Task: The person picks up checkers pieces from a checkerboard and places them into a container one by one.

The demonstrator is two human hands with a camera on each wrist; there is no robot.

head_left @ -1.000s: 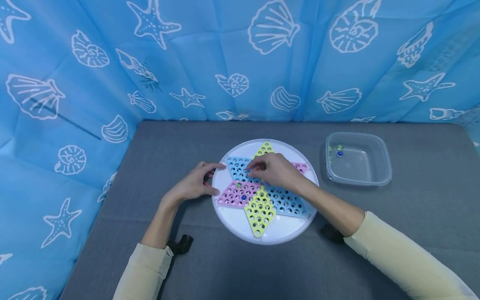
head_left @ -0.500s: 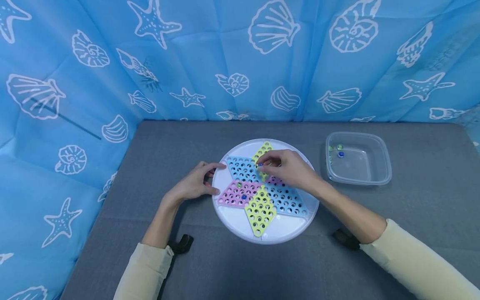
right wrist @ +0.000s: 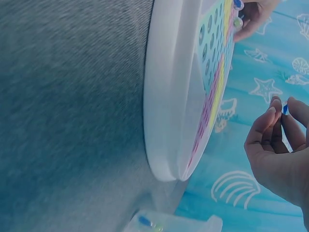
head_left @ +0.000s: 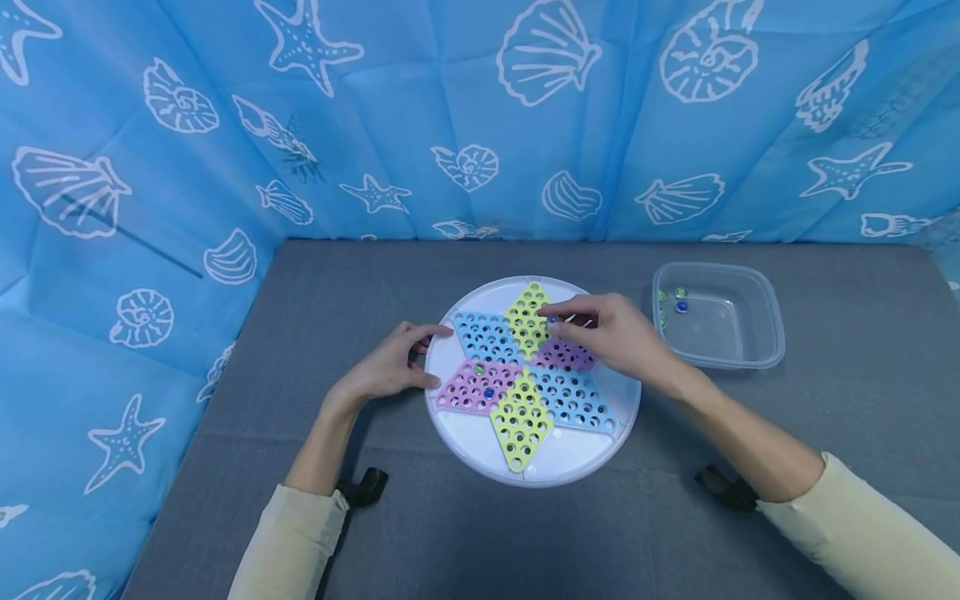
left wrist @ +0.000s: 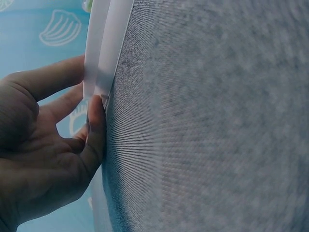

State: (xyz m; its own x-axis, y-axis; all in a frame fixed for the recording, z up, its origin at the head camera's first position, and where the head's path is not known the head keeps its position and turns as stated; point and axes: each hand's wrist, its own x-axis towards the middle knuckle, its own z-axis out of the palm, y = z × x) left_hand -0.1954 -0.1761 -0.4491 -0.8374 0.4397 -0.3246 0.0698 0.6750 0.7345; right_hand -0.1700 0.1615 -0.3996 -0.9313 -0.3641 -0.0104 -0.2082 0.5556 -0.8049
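A round white Chinese checkers board lies on the grey table, with a star of pink, yellow and blue holed sections. My left hand grips its left rim, fingertips and thumb at the edge; in the left wrist view fingers lie low against the rim. Between the thumb and fingertips of my right hand a blue marble is pinched, over the board's upper right part. The same marble shows in the right wrist view. A green marble and another blue marble sit in the left pink section.
A clear plastic container stands right of the board, holding a blue marble and several green ones along its left side. Dark straps hang at both wrists. A blue shell-print curtain hangs behind the table.
My right hand has moved right across the board with the blue marble, from the upper-left blue section past the yellow one. My left hand stays at the rim.
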